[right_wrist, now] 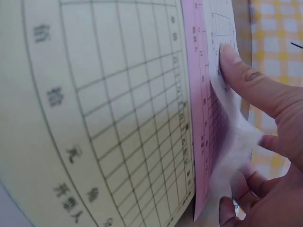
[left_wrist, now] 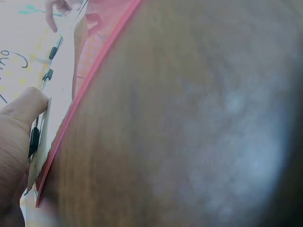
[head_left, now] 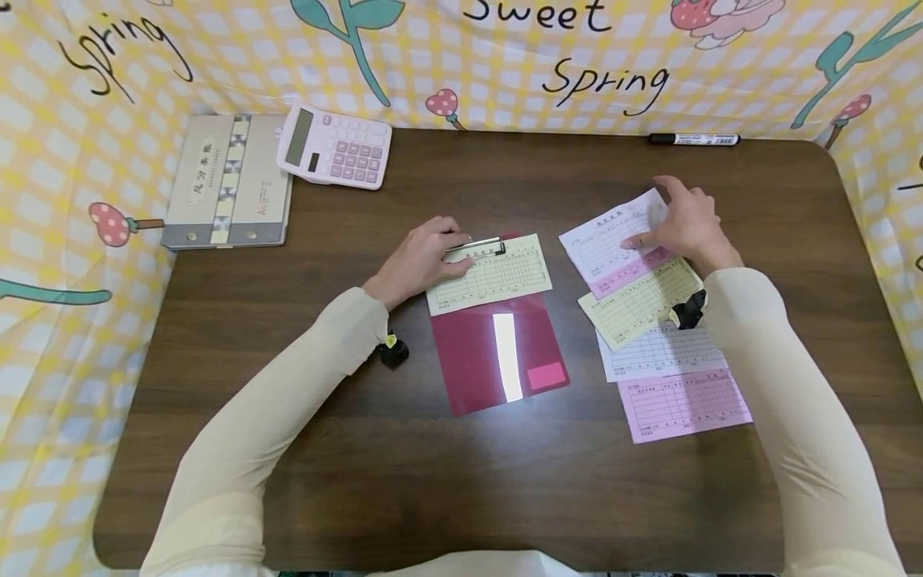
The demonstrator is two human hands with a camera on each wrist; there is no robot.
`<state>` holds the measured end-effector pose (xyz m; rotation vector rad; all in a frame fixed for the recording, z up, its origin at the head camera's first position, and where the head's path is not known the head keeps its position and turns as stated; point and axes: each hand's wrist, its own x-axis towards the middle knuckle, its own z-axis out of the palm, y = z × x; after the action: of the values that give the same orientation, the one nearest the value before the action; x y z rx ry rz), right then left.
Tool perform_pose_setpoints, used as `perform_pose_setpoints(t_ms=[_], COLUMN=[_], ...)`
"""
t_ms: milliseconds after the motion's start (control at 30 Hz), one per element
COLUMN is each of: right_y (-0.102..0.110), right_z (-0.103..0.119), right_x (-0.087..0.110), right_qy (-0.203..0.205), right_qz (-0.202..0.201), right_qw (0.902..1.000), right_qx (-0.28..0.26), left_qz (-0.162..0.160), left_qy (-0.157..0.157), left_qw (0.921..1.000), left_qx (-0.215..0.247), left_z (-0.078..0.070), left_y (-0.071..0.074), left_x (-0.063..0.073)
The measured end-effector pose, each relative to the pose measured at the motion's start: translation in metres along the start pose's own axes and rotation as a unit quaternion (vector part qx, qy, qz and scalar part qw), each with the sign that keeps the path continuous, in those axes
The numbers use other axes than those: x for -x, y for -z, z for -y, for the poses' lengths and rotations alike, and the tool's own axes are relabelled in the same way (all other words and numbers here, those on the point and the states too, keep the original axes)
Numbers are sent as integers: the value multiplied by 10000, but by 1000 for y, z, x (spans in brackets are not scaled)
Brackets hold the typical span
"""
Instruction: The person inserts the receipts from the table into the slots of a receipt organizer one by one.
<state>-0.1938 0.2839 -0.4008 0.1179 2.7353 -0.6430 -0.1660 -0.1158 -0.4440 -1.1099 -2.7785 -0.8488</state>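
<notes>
My left hand [head_left: 425, 258] grips the top of a dark red clipboard [head_left: 472, 361] beside its metal clip [head_left: 476, 248]. The thumb [left_wrist: 29, 106] lies near the clip, over a pale yellow form [head_left: 497, 276] at the clipboard's top. On the right, my right hand [head_left: 688, 220] pinches the right end of a white form [head_left: 613, 232], which bends between thumb and fingers [right_wrist: 253, 85]. Beneath that form, a pink form [head_left: 630, 275] shows as a strip. A yellow form [head_left: 638, 304], another white form [head_left: 649, 357] and another pink form [head_left: 685, 405] fan out below.
A calculator [head_left: 335, 148] overlaps a grey notebook [head_left: 267, 200] at the back left. Near the back right edge lies a black-capped marker [head_left: 695, 139]. Checked cloth [head_left: 497, 72] surrounds the brown table [head_left: 346, 481] at the back and sides.
</notes>
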Motion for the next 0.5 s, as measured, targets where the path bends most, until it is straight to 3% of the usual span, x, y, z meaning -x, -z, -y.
perform_pose_setpoints(t_ms=[333, 500], right_y=[-1, -2], right_z=[-5, -7], right_x=[8, 12], right_qy=[368, 710], right_qz=[-435, -791], right_qw=[9967, 9926], right_qx=[-581, -590], left_qz=[28, 5], left_qy=[34, 17], left_qw=[10000, 10000], left_qx=[17, 4], left_z=[1, 1], left_y=[0, -1], left_x=[1, 0])
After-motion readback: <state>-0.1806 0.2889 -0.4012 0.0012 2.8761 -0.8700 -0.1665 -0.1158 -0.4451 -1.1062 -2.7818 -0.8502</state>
